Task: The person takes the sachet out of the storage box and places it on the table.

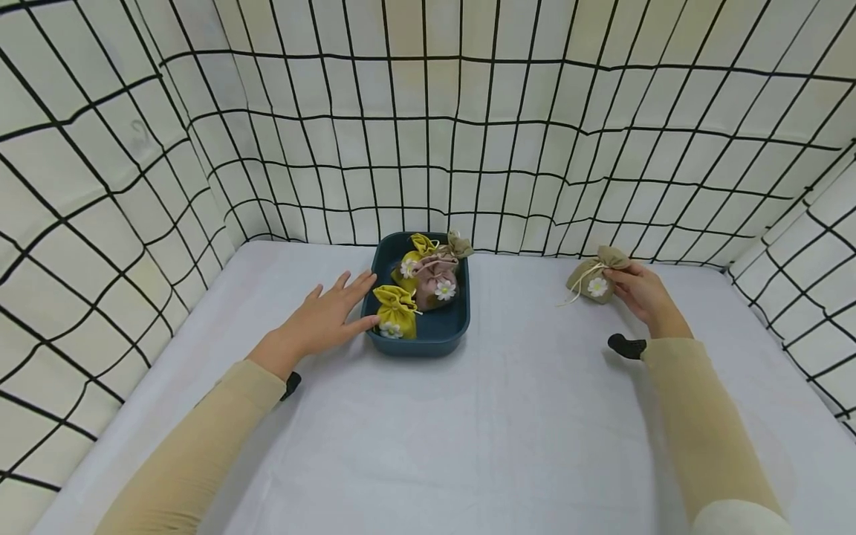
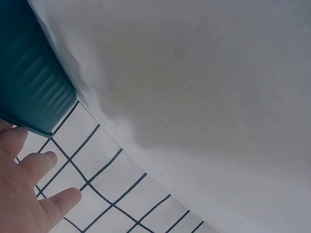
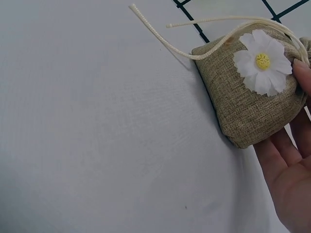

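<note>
At the right, my right hand (image 1: 643,296) pinches a beige drawstring pouch (image 1: 591,281) near its gathered neck, with the thumb on top and fingers behind. A white daisy (image 3: 262,61) and loose cream cords show on the pouch in the right wrist view. My left hand (image 1: 329,316) rests with fingers spread at the left rim of a dark blue bin (image 1: 438,347); fingertips touch the rim in the left wrist view. Inside the bin lie a front yellow pouch (image 1: 396,306), a pink pouch (image 1: 435,286), another yellow pouch (image 1: 406,267) and a beige pouch (image 1: 459,245), partly hidden.
A white cloth (image 1: 481,431) covers the table. Black grid netting (image 1: 461,122) over white sheeting stands along the back and both sides. Black straps or mounts (image 1: 626,346) stick out below the wrists.
</note>
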`<state>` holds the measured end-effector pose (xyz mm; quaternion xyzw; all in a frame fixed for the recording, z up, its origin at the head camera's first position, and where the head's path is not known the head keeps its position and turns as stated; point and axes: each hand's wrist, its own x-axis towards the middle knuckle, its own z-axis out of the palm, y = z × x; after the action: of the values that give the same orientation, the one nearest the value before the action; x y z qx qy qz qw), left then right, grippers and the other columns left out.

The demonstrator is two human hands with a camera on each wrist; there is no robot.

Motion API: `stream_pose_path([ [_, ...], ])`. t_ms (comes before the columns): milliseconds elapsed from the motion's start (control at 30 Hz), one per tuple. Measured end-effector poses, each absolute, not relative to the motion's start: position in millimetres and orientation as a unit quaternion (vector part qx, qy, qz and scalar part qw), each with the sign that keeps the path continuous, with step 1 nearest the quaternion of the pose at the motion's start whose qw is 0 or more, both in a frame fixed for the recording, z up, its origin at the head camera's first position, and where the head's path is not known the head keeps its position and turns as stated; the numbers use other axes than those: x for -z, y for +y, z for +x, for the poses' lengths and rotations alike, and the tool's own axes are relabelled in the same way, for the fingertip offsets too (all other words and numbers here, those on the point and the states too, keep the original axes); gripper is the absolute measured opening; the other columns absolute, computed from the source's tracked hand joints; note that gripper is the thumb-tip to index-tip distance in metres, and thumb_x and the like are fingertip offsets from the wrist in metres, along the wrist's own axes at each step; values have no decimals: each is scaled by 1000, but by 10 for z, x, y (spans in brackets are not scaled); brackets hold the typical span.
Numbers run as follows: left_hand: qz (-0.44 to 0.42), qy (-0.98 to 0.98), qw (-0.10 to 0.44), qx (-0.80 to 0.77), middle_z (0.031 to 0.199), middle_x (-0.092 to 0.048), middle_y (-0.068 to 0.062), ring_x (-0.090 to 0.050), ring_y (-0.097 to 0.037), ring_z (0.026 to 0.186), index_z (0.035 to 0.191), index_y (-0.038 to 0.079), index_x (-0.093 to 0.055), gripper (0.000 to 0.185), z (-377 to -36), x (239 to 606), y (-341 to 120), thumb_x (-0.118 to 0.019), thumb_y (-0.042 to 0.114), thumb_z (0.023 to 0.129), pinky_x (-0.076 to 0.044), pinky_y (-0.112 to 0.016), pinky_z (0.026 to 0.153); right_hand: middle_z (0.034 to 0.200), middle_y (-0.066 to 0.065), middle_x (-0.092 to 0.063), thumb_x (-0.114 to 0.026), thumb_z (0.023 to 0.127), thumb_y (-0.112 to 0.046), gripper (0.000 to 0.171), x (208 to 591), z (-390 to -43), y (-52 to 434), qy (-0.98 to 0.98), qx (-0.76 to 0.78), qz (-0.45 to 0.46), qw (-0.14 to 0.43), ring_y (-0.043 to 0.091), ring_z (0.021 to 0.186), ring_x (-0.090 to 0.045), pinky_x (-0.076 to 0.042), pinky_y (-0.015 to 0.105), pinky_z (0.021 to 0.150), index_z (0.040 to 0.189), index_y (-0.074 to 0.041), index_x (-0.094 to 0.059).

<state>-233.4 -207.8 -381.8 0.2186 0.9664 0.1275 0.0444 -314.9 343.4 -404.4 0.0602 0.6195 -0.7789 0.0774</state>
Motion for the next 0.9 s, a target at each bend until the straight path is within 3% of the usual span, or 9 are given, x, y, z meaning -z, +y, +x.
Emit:
stream_pose_path([
  [100, 220, 966, 45, -128, 171, -14, -8, -9, -42, 155, 166, 12, -16, 87, -2335, 3817, -2076, -46, 63, 103, -8, -74, 115, 109, -13, -63, -68, 99, -5, 41, 4040, -3129, 3455, 632, 767, 61, 89, 1, 102, -59, -51, 15, 84, 137, -12, -53],
  [167, 220, 966, 44, -126, 171, -14, -8, -9, -42, 155, 166, 12, -16, 86, -2334, 3815, -2076, -46, 63, 103, -9, -74, 115, 107, -14, -65, -68, 100, -5, 35, 4034, -3113, 3476, 637, 763, 52, 97, 0, 101, -61, -52, 15, 85, 132, -14, -58],
  [267, 218, 967, 43, -125, 171, -14, -8, -9, -41, 155, 166, 12, -16, 86, -2332, 3815, -2075, -47, 63, 103, -9, -74, 115, 104, -13, -69, -66, 100, -4, 20, 4017, -3094, 3505, 632, 766, 42, 107, 1, 97, -65, -53, 17, 85, 113, -18, -65],
  [500, 217, 967, 44, -125, 171, -14, -8, -9, -42, 155, 166, 12, -16, 86, -2324, 3802, -2075, -48, 61, 103, -9, -74, 115, 102, -11, -71, -62, 101, 1, 20, 3989, -3055, 3578, 632, 763, 41, 125, 2, 96, -67, -55, 20, 88, 112, -15, -61],
  [700, 218, 967, 43, -123, 171, -14, -8, -10, -41, 155, 166, 12, -16, 84, -2323, 3789, -2072, -49, 59, 104, -10, -73, 116, 104, -12, -71, -62, 101, 1, 24, 3969, -3014, 3663, 647, 750, 36, 131, 3, 98, -67, -54, 22, 91, 101, -22, -70],
  [900, 218, 967, 42, -123, 171, -14, -8, -10, -41, 155, 166, 12, -16, 85, -2315, 3794, -2074, -48, 60, 104, -10, -73, 115, 115, -15, -64, -64, 102, -4, 21, 3921, -2962, 3753, 664, 735, 39, 130, 1, 105, -65, -47, 25, 104, 112, -22, -66],
])
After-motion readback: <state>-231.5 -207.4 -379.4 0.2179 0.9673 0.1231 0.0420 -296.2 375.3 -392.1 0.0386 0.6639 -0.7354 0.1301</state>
